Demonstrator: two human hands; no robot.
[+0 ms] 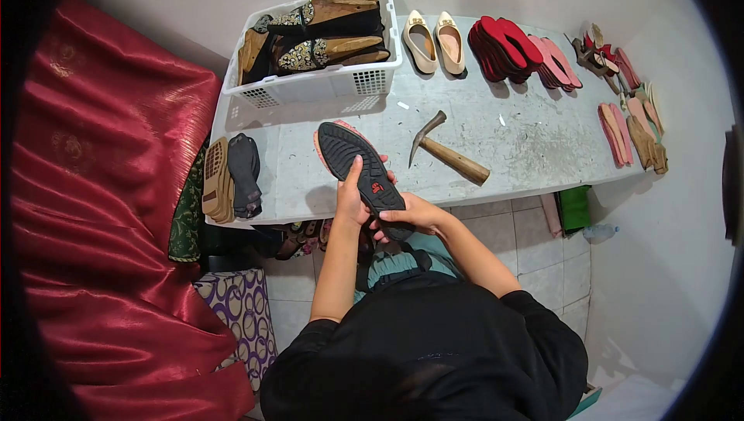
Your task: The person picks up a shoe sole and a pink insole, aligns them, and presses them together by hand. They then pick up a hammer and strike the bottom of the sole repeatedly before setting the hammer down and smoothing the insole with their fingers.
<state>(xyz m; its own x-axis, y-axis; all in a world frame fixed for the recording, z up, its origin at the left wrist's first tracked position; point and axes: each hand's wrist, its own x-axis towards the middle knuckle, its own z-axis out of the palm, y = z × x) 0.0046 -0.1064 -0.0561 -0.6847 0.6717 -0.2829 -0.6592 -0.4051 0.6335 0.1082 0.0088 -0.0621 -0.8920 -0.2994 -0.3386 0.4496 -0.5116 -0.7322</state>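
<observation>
A black ridged shoe sole (346, 151) with a red mark near its middle and a pinkish edge on its far end is held over the table's front edge, its tread facing up. My left hand (353, 198) grips it at the middle, thumb across the tread and fingertips showing at the other side. At the near end, my right hand (416, 214) is closed around the sole with its thumb on top. A hammer (453, 159) with a wooden handle lies on the table just right of the sole. What lies under the sole is hidden.
On the table (310, 103) stand a white plastic basket (310, 84) of shoes on wooden lasts, cream flats (419, 43), red soles (504, 49) and pink soles (554, 63). Tan soles (218, 181) and a dark grey stack (246, 177) lie left. Red fabric (116, 189) hangs beside.
</observation>
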